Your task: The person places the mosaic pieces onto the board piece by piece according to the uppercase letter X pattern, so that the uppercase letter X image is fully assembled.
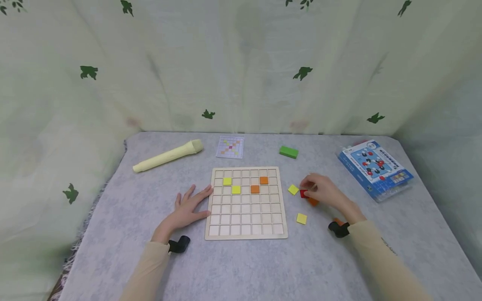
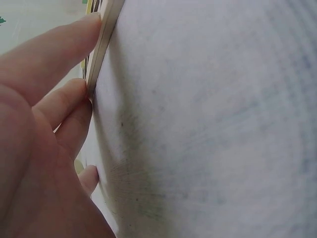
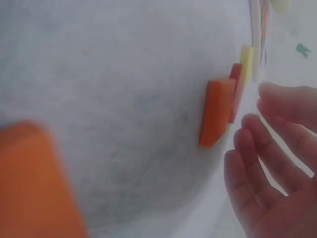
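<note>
A square wooden grid board (image 1: 246, 238) lies on the table, with two yellow tiles and two orange tiles in its upper cells. My left hand (image 1: 184, 211) is spread flat beside it, thumb and fingertips touching the left edge; the left wrist view shows this contact with the board's side (image 2: 105, 42). To the right of the board, my right hand (image 1: 325, 193) hovers with loosely bent fingers over a red tile (image 1: 303, 194) and an orange tile (image 1: 313, 202). In the right wrist view, the fingers stand apart from the red tile (image 3: 236, 91) and orange tile (image 3: 216, 111).
Loose yellow tiles lie near the board, one upper (image 1: 293, 190) and one lower (image 1: 301, 218). Under the right wrist is an orange piece (image 1: 337, 221). Further back are a pattern card (image 1: 230, 147), a green block (image 1: 288, 152), a pale yellow tube (image 1: 167, 156) and a blue box (image 1: 375, 169).
</note>
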Tool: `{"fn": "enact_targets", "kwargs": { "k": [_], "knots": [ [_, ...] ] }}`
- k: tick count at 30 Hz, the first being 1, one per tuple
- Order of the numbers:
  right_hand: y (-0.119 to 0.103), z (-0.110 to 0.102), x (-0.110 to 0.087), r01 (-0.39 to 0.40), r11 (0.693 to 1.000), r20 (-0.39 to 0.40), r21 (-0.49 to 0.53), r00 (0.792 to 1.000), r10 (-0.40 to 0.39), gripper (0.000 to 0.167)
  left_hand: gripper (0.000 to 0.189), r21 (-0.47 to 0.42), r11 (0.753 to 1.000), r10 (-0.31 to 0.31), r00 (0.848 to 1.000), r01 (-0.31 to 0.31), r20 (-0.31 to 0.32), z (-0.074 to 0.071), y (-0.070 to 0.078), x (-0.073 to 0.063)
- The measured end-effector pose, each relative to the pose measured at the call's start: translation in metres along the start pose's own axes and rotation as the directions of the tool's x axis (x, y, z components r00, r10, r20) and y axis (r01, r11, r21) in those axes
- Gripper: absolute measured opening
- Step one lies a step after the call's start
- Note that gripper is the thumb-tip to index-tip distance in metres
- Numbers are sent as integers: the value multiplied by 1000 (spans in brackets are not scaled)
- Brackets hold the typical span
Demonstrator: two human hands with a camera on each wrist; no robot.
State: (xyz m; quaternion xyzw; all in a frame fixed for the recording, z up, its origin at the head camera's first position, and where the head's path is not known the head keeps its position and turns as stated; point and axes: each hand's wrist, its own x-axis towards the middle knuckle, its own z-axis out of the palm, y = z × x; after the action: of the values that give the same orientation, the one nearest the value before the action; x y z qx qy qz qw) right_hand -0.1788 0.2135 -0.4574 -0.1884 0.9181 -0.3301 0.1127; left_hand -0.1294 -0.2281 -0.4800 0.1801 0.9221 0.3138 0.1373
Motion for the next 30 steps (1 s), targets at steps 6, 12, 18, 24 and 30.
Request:
{"fn": "enact_targets", "kwargs": {
  "k": [6,12,18,24,30],
  "knots": [
    [5,3,-5,-12,998,40,-67,999,15,17,73,11,1000,-3,1000,3,0,0,-1,-1],
    [-1,3,-1,-3,996,35,-90,999,6,16,73,12,1000,4,1000,-4,-3,0,-1,-1],
    [-24,9,8,47,998,34,-47,998,-46,17,73,2,1000,6,1000,-6,-5,-1,0,-2],
    [-63,42,31,167,984,91,-68,983,-161,16,73,6,1000,3,1000,-3,-1,0,-1,-1],
    [-98,73,53,250,961,161,-118,960,-230,13,73,-4,1000,7,1000,-7,-3,0,-1,-1]
  ]
}}
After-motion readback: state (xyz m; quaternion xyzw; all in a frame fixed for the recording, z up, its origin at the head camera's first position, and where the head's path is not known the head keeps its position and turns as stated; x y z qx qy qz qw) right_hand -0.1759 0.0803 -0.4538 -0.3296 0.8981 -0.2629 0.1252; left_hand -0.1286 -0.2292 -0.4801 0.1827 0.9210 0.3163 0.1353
